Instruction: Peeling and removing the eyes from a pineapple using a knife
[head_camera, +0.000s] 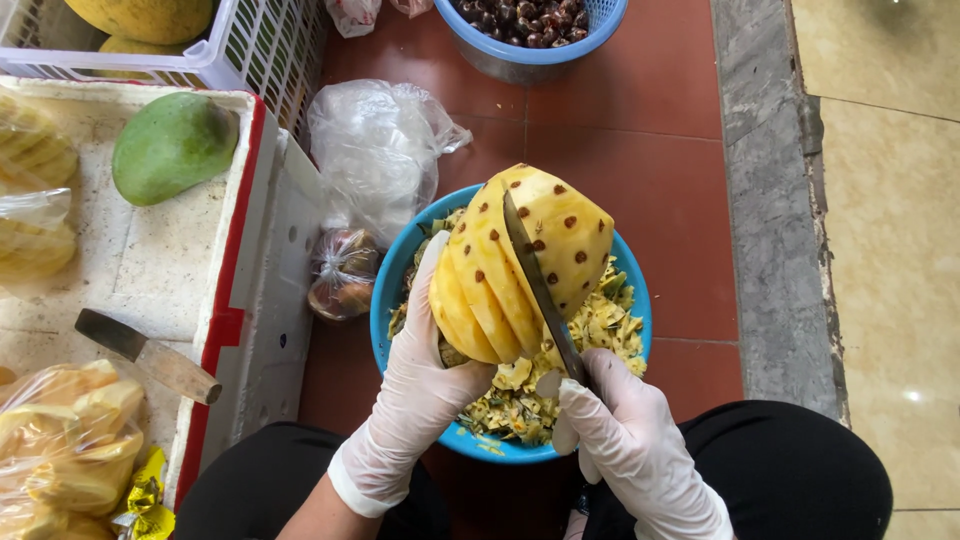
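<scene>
- A round blue plastic bowl (385, 300) sits on the red-brown tiled floor (650, 120) and serves as the landmark; it is heaped with pale yellow-green peel scraps (600, 325).
- Left of the bowl lie a crumpled clear plastic bag (375, 150) and a smaller knotted bag holding brownish fruit (342, 275).
- Further left stands a white foam box lid with red edging (235, 300); on it rest a green mango (172, 147), a wooden-handled cleaver (150, 357) and clear bags of yellow cut fruit (65, 445).
- Beyond the bowl are a blue basket of dark round fruits (530, 30) and a white slatted crate (260, 45).
- A peeled yellow pineapple with rows of brown eyes (520, 260) is held tilted above the bowl.
- The left hand (420, 390), in a white glove, cups the pineapple from below, fingers curled around its lower end.
- The right hand (625, 430), also gloved, has its fingers wrapped tight around the handle of a thin dark-bladed knife (540, 285), whose blade lies in a groove across the fruit.
- The knife handle is hidden inside the fist, and the pineapple's underside is out of sight.
- The crate, basket and fruit bags are cut off by the frame edges.
</scene>
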